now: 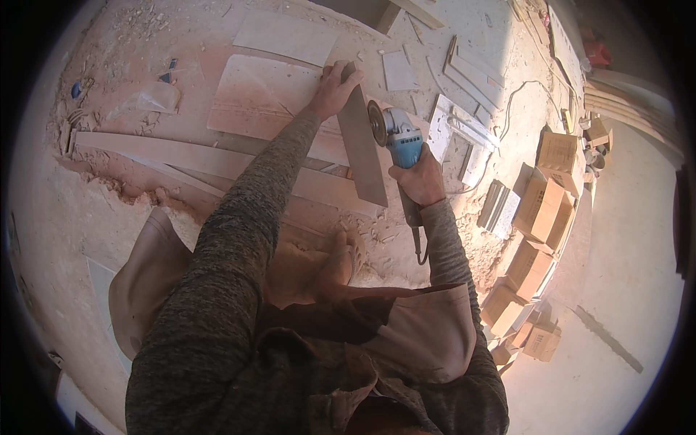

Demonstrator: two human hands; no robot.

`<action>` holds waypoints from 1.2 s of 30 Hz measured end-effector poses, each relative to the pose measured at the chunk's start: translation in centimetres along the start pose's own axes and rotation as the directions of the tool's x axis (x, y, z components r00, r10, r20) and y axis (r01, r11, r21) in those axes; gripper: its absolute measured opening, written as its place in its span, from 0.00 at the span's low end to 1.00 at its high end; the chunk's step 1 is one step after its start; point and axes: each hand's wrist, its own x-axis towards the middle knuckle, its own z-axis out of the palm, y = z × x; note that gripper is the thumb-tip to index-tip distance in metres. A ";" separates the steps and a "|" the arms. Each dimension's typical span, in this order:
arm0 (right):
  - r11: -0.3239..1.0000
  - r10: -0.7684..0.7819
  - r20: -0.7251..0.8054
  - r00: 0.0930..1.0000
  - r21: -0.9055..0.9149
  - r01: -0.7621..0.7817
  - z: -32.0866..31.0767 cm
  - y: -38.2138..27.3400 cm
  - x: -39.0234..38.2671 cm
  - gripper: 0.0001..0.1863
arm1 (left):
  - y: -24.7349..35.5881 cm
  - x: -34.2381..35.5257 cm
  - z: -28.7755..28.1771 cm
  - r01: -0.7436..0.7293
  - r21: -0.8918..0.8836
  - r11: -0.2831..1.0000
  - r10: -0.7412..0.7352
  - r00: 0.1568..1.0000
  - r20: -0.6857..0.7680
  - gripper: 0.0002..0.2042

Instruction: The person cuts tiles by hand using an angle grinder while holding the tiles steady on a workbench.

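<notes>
My left hand [335,90] grips the far end of a narrow grey tile strip [360,148], with its fingers closed over the top edge. The strip slants down toward my feet, its near end by a long board on the floor. In my right hand [423,180] is a blue angle grinder [406,145], my fingers wrapped round its body. Its round disc [377,122] is just right of the strip; I cannot tell whether they touch. A dark cord hangs from the grinder's lower end.
Large dusty tiles [254,94] and a long board [167,152] lie beyond my feet. Cut tile pieces [464,130] and a pale cable [518,90] are to the right. Cardboard boxes [540,206] line the right side. A clear bag [159,96] lies far left.
</notes>
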 end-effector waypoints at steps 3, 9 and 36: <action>1.000 -0.007 -0.002 1.000 0.014 0.007 0.0 -0.1 0.0 0.36 | 0.0 0.0 0.0 0.002 0.001 1.000 -0.002 1.000 -0.003 0.30; 1.000 -0.012 -0.004 1.000 0.006 0.012 0.0 0.0 0.3 0.35 | 0.1 0.0 0.1 0.003 -0.007 1.000 -0.003 1.000 -0.003 0.29; 0.934 0.128 -0.182 0.975 0.352 -0.057 -2.9 4.3 -3.3 0.28 | 2.3 -1.6 1.5 0.084 0.086 0.993 -0.090 0.994 0.069 0.58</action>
